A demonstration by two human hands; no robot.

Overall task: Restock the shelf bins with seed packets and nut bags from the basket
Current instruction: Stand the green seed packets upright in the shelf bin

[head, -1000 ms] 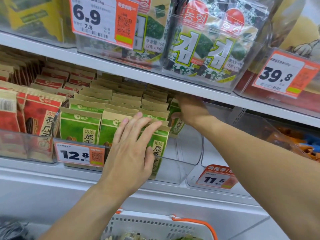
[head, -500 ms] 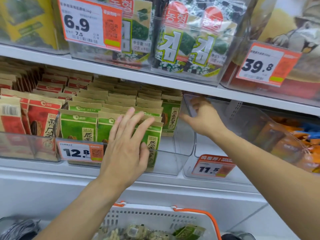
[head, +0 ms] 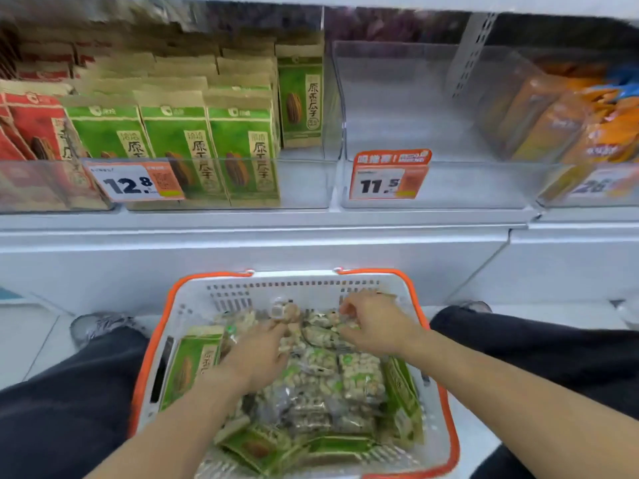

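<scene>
A white basket with an orange rim [head: 151,357] sits on the floor between my knees. It holds clear nut bags [head: 359,375] and green seed packets [head: 193,361]. My left hand [head: 257,354] lies on the pile with its fingers closed on a nut bag near the basket's middle. My right hand [head: 377,326] curls over another nut bag at the far right of the pile. On the shelf above, a clear bin holds rows of upright green seed packets [head: 238,150] behind a 12.8 price tag [head: 135,183]. Beside it stands a clear bin with an 11.5 tag [head: 449,188], with nothing in it.
Red seed packets [head: 34,133] fill the bin at the far left. Orange bags [head: 570,126] fill the bin at the right. My legs in black trousers [head: 69,409] flank the basket, with a grey shoe [head: 100,326] at the left. A white shelf front [head: 311,247] runs above the basket.
Both hands have left the shelf bins and dropped into the basket. My view has tilted down from the shelves to the basket and my knees.
</scene>
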